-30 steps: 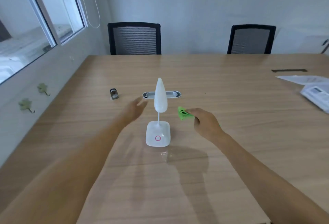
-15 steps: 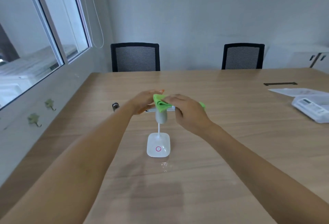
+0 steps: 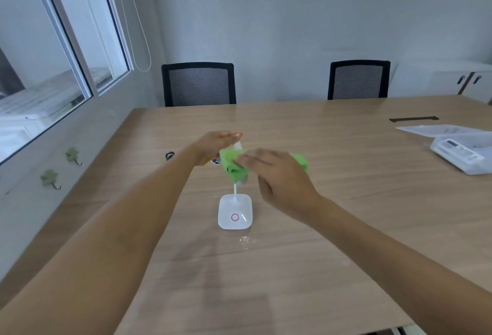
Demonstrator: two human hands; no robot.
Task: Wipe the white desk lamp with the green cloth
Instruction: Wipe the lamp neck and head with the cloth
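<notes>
White desk lamp (image 3: 234, 214) stands mid-table, head wrapped in green cloth (image 3: 233, 165). Right hand (image 3: 279, 177) presses cloth on with closed fingers; left hand (image 3: 213, 145) steadies the tip, fingers loosely curled. Risk: sideways pressure tips the light base or bends the thin neck.

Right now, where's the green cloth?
In the head view, centre of the table: the green cloth is draped over the white desk lamp head, pressed by the right hand, left hand beside it.
</notes>
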